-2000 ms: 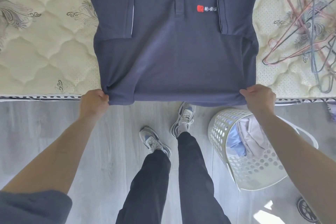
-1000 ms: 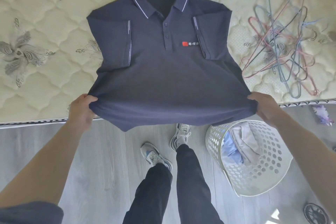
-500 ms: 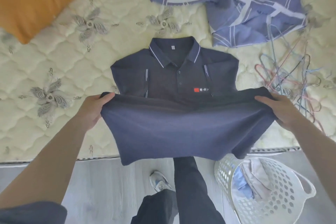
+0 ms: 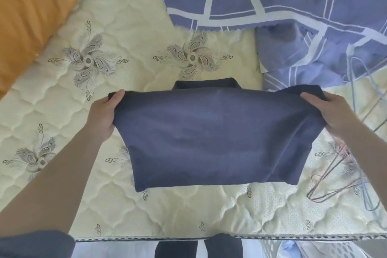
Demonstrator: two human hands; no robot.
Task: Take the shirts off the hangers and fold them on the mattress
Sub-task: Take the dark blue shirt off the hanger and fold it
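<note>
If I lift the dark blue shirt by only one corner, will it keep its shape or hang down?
Probably floppy: the dark blue shirt drapes loosely between the left hand and right hand. It likely weighs little, since two corner grips carry it. Held by one corner, the fold would likely collapse.

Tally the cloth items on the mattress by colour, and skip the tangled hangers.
Navy: 1, the shirt, gripped by the left hand and the right hand.
Orange: 1, the pillow.
Blue with white lines: 1, the bedding, seemingly one piece.
Total: 3.
</note>
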